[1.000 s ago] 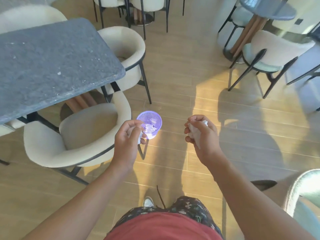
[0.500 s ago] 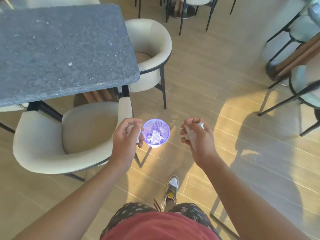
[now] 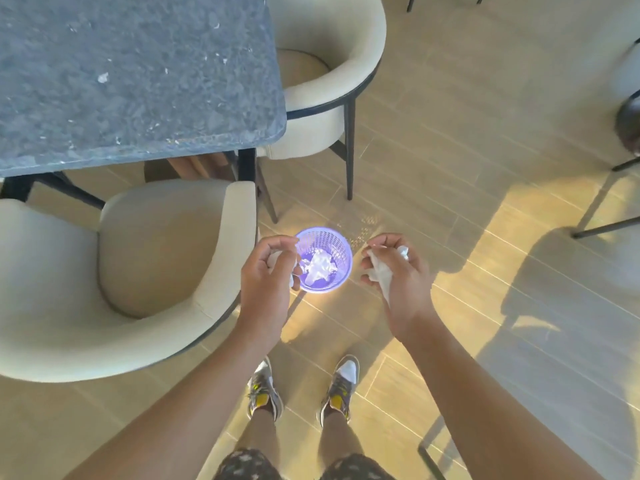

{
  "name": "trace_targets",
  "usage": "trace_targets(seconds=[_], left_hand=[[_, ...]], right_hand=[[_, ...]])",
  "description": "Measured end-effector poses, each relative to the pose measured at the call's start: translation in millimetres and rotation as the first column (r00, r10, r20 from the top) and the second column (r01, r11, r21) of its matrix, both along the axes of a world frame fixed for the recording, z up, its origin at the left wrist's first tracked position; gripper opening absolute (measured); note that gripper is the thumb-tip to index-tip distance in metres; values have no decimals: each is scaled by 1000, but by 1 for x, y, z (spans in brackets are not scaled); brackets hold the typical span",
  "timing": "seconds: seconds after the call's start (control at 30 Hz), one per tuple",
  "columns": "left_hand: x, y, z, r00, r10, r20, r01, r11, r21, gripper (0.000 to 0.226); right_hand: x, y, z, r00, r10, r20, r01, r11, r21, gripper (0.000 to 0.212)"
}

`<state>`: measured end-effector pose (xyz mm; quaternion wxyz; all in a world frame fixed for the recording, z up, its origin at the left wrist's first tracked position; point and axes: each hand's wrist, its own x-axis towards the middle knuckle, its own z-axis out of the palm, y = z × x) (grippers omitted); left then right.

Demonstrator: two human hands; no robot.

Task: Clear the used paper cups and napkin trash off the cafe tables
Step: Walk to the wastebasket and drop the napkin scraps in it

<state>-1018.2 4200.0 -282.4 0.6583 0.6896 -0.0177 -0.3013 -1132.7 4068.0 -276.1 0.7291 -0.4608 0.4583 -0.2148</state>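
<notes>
A napkin ball lies in the small purple basket on the floor. The left grip hovers at the basket's left rim, curled round what looks like a white paper scrap. The right grip, just right of the basket, clutches a crumpled napkin. A cream chair and the grey desk stand to the left.

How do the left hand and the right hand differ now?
The left hand hides most of the left napkin; the right hand shows a long strip of the right napkin. The left hand overlaps the basket in view; the right hand is beside it, apart. Both grip crumpled white napkins.
</notes>
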Motion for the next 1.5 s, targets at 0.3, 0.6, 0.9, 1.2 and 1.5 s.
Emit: trace_targets(seconds=[0.3,0.6,0.9,1.2,1.5], left_hand=[[27,-45,-167,996,44,-77,-39,997,69,13],[27,-58,-310,983,102,-149,-87,991,103,22],[39,-86,-398,831,298,-469,-213,950,227,14],[79,-126,-441,782,350,-515,-195,923,332,59],[47,-89,-376,928,233,-291,-187,967,175,15]], right_hand=[[46,-33,-174,997,-61,-38,64,996,66,16],[55,-59,-311,993,-88,-81,98,986,137,13],[47,-70,-348,993,-78,-87,91,985,146,15],[38,-80,-353,991,-38,-132,56,989,134,23],[21,-63,-325,990,-81,-118,97,986,137,12]])
